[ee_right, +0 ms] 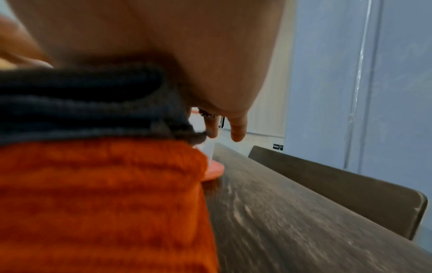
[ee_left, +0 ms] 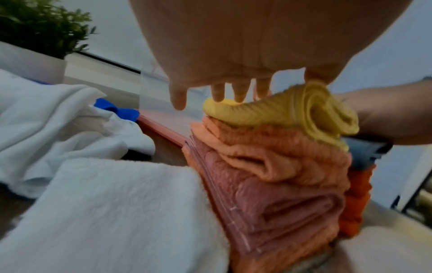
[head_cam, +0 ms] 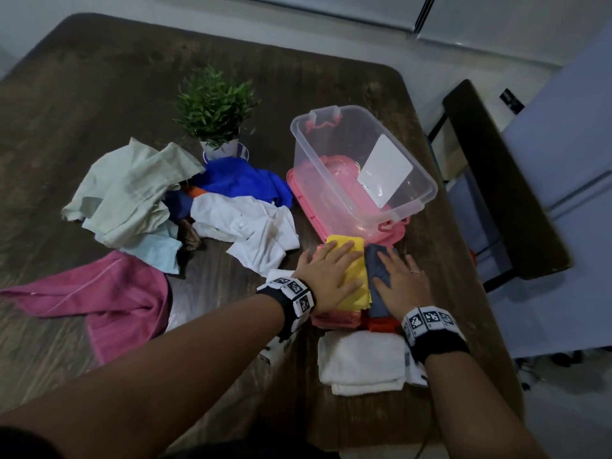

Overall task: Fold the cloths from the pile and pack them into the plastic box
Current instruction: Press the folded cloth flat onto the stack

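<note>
Yellow ribbed cloth [head_cam: 354, 276] is pressed flat under the left hand [head_cam: 326, 279], whose fingers [ee_left: 218, 93] are spread and straight; nothing is pinched. Beside it, the right hand [head_cam: 402, 283] lies open, palm down, on a dark grey folded cloth [head_cam: 379, 276], the two hands nearly touching.

Only the left wrist view reveals the stack's depth: under the rolled yellow edge [ee_left: 311, 110] lie a peach towel [ee_left: 268, 153] and a pink ribbed towel [ee_left: 280, 208]. Only the right wrist view shows the thick knitted orange cloth [ee_right: 100, 203] beneath the grey layers [ee_right: 81, 107], and two fingertips [ee_right: 237, 129] hanging past the cloth's far edge. Motion blur softens both wrist views.

From the head view, the wider layout is given. A fluffy white folded towel [head_cam: 361, 362] lies just nearer than the stacks. The clear plastic box [head_cam: 410, 167] stands tilted on a pink lid [head_cam: 304, 200] just beyond the hands, with no cloth visible inside. To the left, the loose pile is spread over the dark wooden table [head_cam: 99, 94]: white [head_cam: 251, 223], royal blue [head_cam: 238, 180], pale green [head_cam: 132, 190] and pink [head_cam: 109, 293] cloths, crumpled. A small potted plant [head_cam: 215, 111] stands behind the pile.
</note>
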The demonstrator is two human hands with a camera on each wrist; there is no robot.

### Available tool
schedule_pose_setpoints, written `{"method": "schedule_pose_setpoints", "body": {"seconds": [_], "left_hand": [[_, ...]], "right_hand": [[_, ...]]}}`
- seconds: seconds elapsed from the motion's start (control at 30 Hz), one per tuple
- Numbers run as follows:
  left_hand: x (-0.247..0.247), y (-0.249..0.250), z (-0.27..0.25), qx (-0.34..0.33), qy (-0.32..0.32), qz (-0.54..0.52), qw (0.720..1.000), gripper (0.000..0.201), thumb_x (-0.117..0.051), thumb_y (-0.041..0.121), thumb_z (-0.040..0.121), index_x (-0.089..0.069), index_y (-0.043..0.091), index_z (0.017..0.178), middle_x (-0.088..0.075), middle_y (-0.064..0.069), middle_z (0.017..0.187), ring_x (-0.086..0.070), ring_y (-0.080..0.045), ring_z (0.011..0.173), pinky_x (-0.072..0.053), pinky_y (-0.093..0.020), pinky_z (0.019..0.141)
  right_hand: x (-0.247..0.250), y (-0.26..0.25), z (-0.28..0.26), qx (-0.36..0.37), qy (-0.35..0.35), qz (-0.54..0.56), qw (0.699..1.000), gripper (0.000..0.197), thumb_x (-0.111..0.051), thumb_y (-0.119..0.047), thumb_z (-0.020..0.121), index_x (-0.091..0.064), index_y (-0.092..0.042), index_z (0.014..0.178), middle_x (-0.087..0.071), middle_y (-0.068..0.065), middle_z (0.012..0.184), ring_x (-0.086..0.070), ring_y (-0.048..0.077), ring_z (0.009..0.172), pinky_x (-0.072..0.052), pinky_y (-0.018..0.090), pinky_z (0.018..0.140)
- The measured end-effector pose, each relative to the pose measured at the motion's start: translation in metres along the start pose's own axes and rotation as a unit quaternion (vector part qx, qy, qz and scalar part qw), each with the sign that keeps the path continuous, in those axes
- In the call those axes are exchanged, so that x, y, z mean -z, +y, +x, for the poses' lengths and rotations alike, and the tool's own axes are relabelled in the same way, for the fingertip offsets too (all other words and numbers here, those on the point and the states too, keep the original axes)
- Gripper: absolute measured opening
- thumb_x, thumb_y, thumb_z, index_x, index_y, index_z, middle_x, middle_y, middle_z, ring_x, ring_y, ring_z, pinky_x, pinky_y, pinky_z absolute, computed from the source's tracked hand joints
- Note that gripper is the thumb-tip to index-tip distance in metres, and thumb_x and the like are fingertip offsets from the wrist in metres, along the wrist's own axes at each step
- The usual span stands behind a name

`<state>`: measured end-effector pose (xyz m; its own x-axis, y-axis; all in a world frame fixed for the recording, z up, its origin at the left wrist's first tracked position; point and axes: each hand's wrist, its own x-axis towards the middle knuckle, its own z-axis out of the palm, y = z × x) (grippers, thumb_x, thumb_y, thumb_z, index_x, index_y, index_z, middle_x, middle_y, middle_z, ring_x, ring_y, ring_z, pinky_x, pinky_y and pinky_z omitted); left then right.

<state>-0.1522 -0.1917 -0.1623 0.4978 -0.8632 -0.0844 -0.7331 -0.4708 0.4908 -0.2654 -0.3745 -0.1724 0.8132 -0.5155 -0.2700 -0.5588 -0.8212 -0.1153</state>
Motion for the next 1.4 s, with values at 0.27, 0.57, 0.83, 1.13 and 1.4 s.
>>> {"method": "schedule_pose_setpoints", "body": {"seconds": [0.27, 0.57, 0.83, 1.13, 1.4], "left_hand": [[0.036, -0.082, -0.065, 0.097, 0.101, 0.037, 0.990, 0.023, -0.050, 0.021, 0.089, -0.063, 0.032, 0.104, -0.059, 0.010, 0.117, -0.046, -0.023, 0.111, -0.036, -0.037, 0.081], [0.074, -0.225, -0.182, 0.433, 0.221, 0.035, 0.873, 0.059, -0.063, 0.027, 0.076, -0.042, 0.022, 0.131, -0.041, -0.008, 0.133, -0.042, -0.035, 0.119, -0.037, -0.050, 0.092], [0.076, -0.282, -0.226, 0.430, 0.035, -0.039, 0.901, 0.046, -0.066, 0.031, 0.084, -0.052, 0.014, 0.123, -0.064, -0.013, 0.117, -0.062, -0.035, 0.107, -0.048, -0.047, 0.093], [0.126, -0.219, -0.213, 0.043, 0.013, -0.153, 0.987, 0.022, -0.067, 0.034, 0.080, -0.071, 0.025, 0.100, -0.070, 0.006, 0.088, -0.064, -0.011, 0.079, -0.052, -0.034, 0.076], [0.171, -0.220, -0.210, 0.013, 0.054, -0.140, 0.989, 0.028, -0.071, 0.014, 0.082, -0.064, 0.028, 0.105, -0.058, 0.012, 0.088, -0.055, -0.002, 0.078, -0.042, -0.022, 0.069]], "right_hand": [[0.032, -0.046, -0.021, 0.044, 0.208, 0.013, 0.977, 0.039, -0.046, -0.033, 0.086, -0.071, -0.018, 0.112, -0.066, 0.007, 0.125, -0.057, 0.037, 0.109, -0.049, 0.046, 0.092], [0.011, -0.218, -0.057, 0.153, 0.132, 0.225, 0.953, 0.015, -0.060, -0.014, 0.092, -0.073, -0.016, 0.100, -0.074, 0.004, 0.096, -0.066, 0.024, 0.088, -0.049, 0.032, 0.078], [-0.041, -0.310, -0.078, 0.231, -0.046, 0.172, 0.956, 0.021, -0.053, -0.031, 0.094, -0.068, -0.026, 0.109, -0.072, 0.000, 0.102, -0.066, 0.021, 0.094, -0.054, 0.036, 0.082], [-0.031, -0.348, -0.083, 0.265, 0.018, 0.175, 0.948, 0.085, -0.071, -0.023, 0.080, -0.026, -0.036, 0.151, -0.042, -0.007, 0.149, -0.038, 0.017, 0.135, -0.035, 0.038, 0.111], [0.038, -0.331, -0.092, 0.170, 0.155, 0.305, 0.924, 0.017, -0.065, -0.009, 0.089, -0.073, -0.020, 0.099, -0.072, -0.005, 0.087, -0.064, 0.010, 0.081, -0.046, 0.015, 0.076]]}}
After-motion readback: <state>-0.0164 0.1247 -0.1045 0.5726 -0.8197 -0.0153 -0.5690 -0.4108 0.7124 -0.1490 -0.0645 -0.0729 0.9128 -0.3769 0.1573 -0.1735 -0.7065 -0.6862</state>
